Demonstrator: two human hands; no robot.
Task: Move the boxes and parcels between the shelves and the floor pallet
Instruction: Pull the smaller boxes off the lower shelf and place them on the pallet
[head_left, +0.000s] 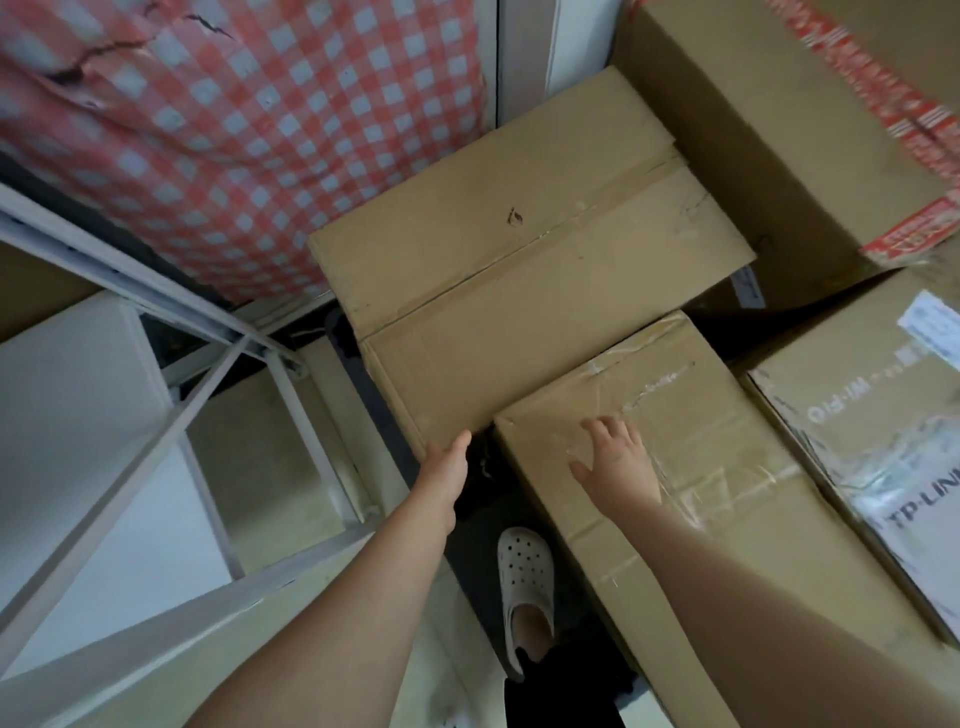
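The long box (519, 249) lies in the middle, running away from the person. Against its near right side sits the near box (701, 493), and just beside that, further right, the labelled box (857, 441). Behind the labelled box, to the right of the long box, stands the tall box (779, 130). To the left is the shelf rack (156, 405), with a big bundle (234, 130) behind it, beside the long box's far end. The person's foot (524, 582) is on the floor between the rack and the near box. The left hand (447, 462) touches the long box's near corner; the right hand (618, 462) rests on top of the near box.
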